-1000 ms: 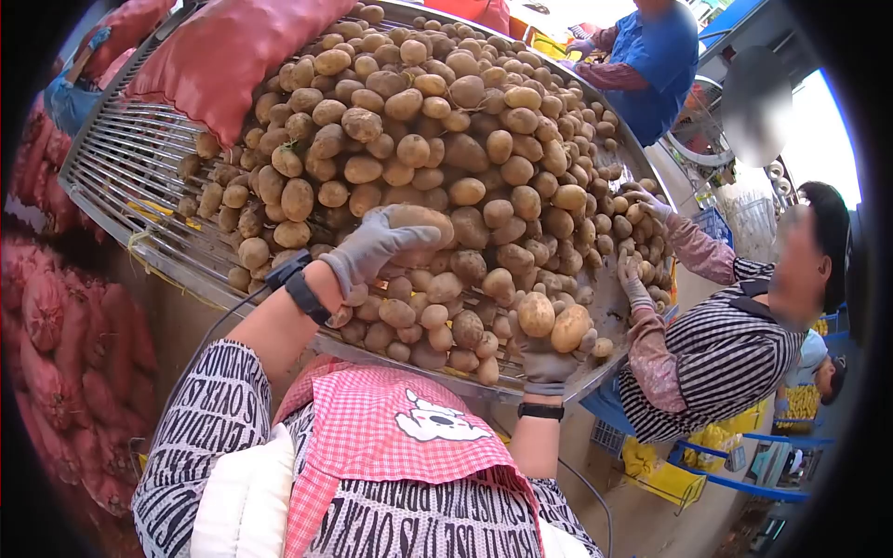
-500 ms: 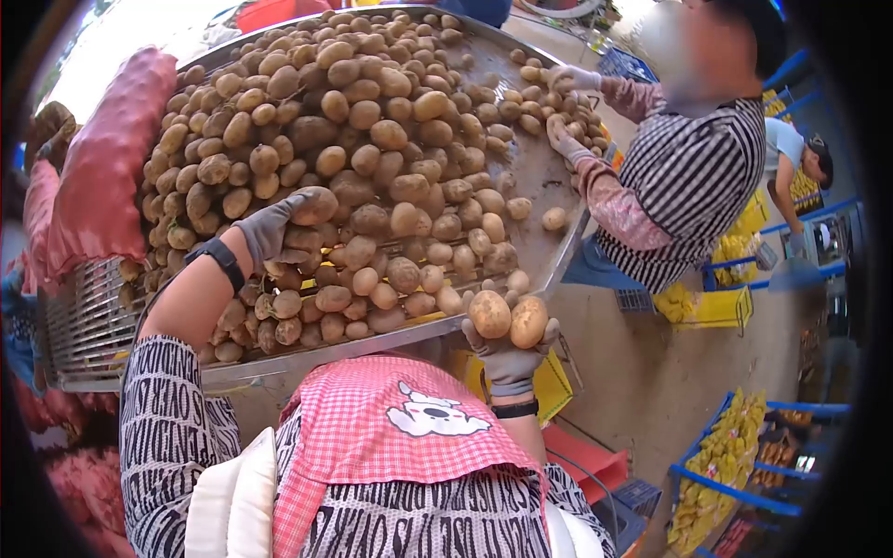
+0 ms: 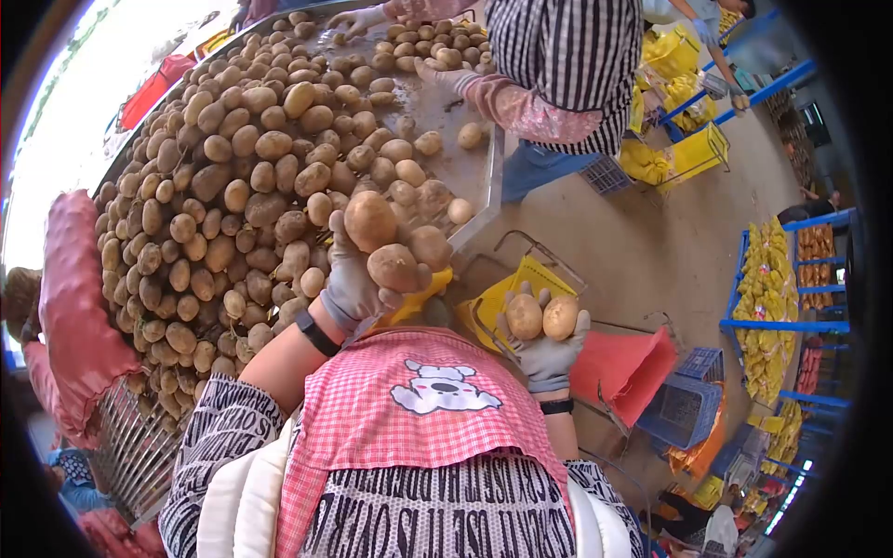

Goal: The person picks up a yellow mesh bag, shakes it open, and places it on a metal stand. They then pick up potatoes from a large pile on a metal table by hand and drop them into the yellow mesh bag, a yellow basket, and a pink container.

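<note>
My left hand (image 3: 350,286), in a grey glove, is closed around large brown potatoes (image 3: 370,221), held over the near edge of the heap. Another potato (image 3: 431,247) sits right against them on the far side. My right hand (image 3: 544,363), also gloved, is palm up beyond the table's edge. Its fingers curl around two potatoes (image 3: 524,317) lying side by side. The big potato heap (image 3: 251,177) covers most of the metal sorting table (image 3: 481,186) ahead and to the left.
A co-worker in a striped top (image 3: 563,70) handles potatoes at the table's far side. A yellow crate (image 3: 493,312) and a red bin (image 3: 619,372) stand below my right hand. Pink sacks (image 3: 79,307) lean at the left; bagged yellow produce (image 3: 767,298) fills a blue rack at right.
My left hand has come from the heap toward my body and now holds more than one potato. My right hand still holds its two potatoes. The view has turned right.
</note>
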`<act>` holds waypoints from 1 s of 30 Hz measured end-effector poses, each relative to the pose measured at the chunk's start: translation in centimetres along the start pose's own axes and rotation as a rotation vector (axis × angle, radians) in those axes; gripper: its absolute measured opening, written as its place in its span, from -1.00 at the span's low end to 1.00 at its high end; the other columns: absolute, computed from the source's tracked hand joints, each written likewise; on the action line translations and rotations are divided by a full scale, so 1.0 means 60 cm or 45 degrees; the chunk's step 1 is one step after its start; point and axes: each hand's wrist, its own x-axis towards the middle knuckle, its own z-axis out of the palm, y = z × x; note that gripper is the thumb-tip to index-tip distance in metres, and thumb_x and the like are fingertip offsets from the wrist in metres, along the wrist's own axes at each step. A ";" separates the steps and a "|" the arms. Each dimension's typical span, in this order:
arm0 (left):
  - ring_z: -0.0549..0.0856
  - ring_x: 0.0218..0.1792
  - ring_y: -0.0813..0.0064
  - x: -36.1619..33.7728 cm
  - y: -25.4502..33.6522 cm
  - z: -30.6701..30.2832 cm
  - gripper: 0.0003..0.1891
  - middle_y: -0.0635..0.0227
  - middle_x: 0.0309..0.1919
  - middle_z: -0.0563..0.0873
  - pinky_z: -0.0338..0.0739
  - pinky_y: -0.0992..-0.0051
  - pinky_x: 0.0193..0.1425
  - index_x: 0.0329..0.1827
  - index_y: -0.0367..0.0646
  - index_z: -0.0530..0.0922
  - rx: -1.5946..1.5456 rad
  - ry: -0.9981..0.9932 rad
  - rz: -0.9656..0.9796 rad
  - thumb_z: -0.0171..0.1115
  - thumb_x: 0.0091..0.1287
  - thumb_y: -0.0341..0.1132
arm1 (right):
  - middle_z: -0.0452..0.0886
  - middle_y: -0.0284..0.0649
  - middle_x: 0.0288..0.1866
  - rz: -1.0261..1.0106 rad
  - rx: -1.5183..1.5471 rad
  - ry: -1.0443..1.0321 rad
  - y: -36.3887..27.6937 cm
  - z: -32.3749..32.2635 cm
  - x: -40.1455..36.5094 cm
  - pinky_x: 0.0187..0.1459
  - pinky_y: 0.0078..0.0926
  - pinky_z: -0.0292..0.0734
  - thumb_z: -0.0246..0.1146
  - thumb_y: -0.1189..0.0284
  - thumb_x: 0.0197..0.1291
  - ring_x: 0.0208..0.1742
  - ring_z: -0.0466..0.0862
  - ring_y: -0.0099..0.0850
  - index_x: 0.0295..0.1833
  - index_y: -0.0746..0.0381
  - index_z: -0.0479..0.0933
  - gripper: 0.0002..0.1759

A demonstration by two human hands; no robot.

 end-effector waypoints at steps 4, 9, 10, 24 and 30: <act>0.65 0.08 0.00 0.116 -0.063 -0.028 0.00 -0.01 0.17 0.60 0.63 0.03 0.13 0.22 -0.12 0.50 0.197 -0.054 -0.311 0.33 -0.05 0.56 | 0.44 -0.16 0.44 -0.120 0.029 0.054 -0.027 -0.040 -0.050 0.34 0.41 0.36 0.23 -0.20 0.21 0.46 0.40 -0.06 0.29 0.06 0.49 -0.29; 0.65 0.14 0.22 0.251 -0.160 -0.042 -0.06 0.17 0.13 0.65 0.63 0.16 0.18 0.42 0.00 0.37 0.452 -0.080 -0.549 0.36 0.11 0.43 | 0.47 -0.24 0.35 -0.269 -0.058 0.254 -0.094 -0.108 -0.051 0.28 0.32 0.42 0.28 -0.12 0.21 0.38 0.44 -0.13 0.28 0.02 0.47 -0.35; 0.65 0.14 0.24 0.269 -0.162 -0.067 -0.07 0.20 0.13 0.65 0.63 0.20 0.18 0.42 -0.01 0.38 0.535 -0.007 -0.680 0.39 0.11 0.40 | 0.47 -0.24 0.34 -0.255 -0.106 0.301 -0.101 -0.129 -0.048 0.29 0.27 0.43 0.27 -0.04 0.25 0.39 0.43 -0.13 0.29 0.03 0.46 -0.41; 0.69 -0.04 0.54 0.071 -0.075 -0.172 -0.72 0.33 -0.05 0.75 0.60 0.48 0.10 0.06 -0.31 0.67 1.371 0.685 0.057 0.18 0.49 -0.29 | 0.61 -0.16 0.28 0.102 -1.020 0.525 -0.053 -0.086 0.091 0.27 -0.33 0.54 0.07 0.20 0.48 0.25 0.62 -0.32 0.36 0.26 0.48 -0.51; 0.71 -0.03 0.45 -0.071 -0.068 -0.140 -0.74 0.27 0.00 0.72 0.65 0.45 0.09 0.11 -0.25 0.60 1.198 0.760 0.546 0.11 0.56 -0.27 | 0.63 -0.28 0.15 0.186 -1.652 -0.156 0.071 0.061 0.189 0.16 -0.49 0.56 0.13 0.30 0.49 0.14 0.62 -0.48 0.25 0.25 0.55 -0.64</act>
